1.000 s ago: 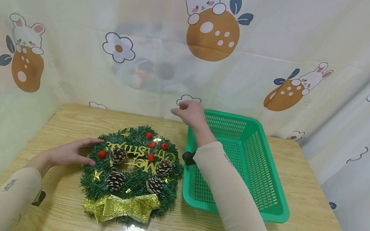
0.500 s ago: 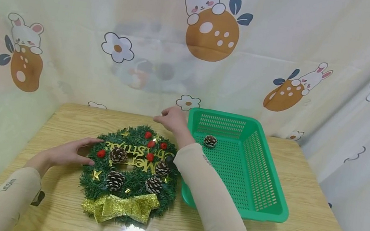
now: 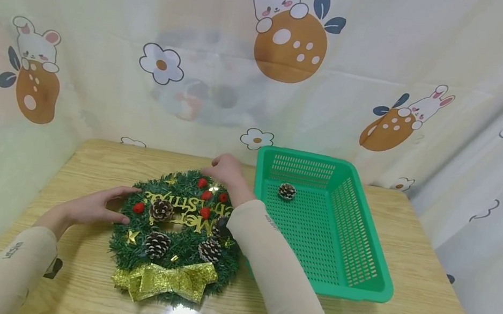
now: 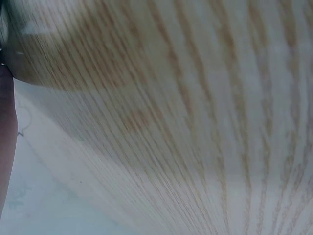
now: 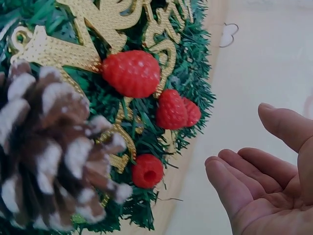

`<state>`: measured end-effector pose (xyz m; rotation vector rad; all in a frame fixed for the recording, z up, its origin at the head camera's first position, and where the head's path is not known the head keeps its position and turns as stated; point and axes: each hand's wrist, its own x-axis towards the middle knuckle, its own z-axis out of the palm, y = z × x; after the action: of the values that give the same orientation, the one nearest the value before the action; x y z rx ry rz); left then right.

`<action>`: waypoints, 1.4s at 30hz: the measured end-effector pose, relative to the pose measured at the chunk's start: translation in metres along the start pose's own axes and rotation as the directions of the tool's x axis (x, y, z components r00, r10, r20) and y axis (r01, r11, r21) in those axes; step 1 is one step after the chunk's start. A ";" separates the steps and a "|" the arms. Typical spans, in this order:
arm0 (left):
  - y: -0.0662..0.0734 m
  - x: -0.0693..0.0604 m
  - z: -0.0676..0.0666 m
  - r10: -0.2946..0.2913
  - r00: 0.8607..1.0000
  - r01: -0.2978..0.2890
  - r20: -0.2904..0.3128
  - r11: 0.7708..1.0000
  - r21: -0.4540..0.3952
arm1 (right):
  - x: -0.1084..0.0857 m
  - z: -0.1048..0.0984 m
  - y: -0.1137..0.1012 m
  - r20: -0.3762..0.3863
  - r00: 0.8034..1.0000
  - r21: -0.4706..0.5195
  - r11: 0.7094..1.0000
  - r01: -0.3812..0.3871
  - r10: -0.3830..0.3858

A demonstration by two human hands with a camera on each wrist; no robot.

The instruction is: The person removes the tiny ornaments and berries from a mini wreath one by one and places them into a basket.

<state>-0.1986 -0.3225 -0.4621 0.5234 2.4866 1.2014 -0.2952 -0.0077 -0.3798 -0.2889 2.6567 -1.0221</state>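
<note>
A green Christmas wreath (image 3: 228,265) lies on the table, its gold lettering upside down in the head view. Red berries (image 3: 205,212), several pinecones (image 3: 157,245) and a gold bow (image 3: 171,281) decorate it. My left hand (image 3: 95,207) touches the wreath's left edge with thumb and fingers spread. Over the far edge, near the berries, hovers my right hand (image 3: 229,173). In the right wrist view its loosely bent fingers (image 5: 232,188) and thumb are apart, with nothing between them. The right sleeve partly hides one pinecone. Mostly bare table fills the left wrist view.
A green plastic basket (image 3: 382,297) stands right of the wreath, with a single pinecone (image 3: 287,191) inside near its far left corner. Behind the wooden table (image 3: 423,313) hangs a patterned curtain (image 3: 211,102).
My right hand has moved left and down, from above the basket's far left corner to the wreath's far edge. The pinecone in the basket has come into view. My left hand stays put.
</note>
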 end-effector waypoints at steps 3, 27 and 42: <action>0.002 -0.001 -0.001 0.001 1.000 -0.001 -0.001 1.000 0.002 | 0.001 0.005 0.001 0.020 1.000 0.001 1.000 -0.025 0.025; 0.003 -0.001 -0.001 -0.023 1.000 0.024 0.011 0.999 -0.029 | 0.004 0.020 0.003 0.123 0.991 -0.180 0.983 -0.024 0.047; 0.000 0.000 -0.001 -0.020 0.999 0.022 0.034 0.998 -0.062 | -0.005 0.031 0.001 0.059 0.998 -0.218 0.976 -0.001 0.014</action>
<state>-0.1993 -0.3227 -0.4617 0.4961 2.4126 1.2477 -0.2803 -0.0243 -0.4013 -0.3486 2.7141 -0.7069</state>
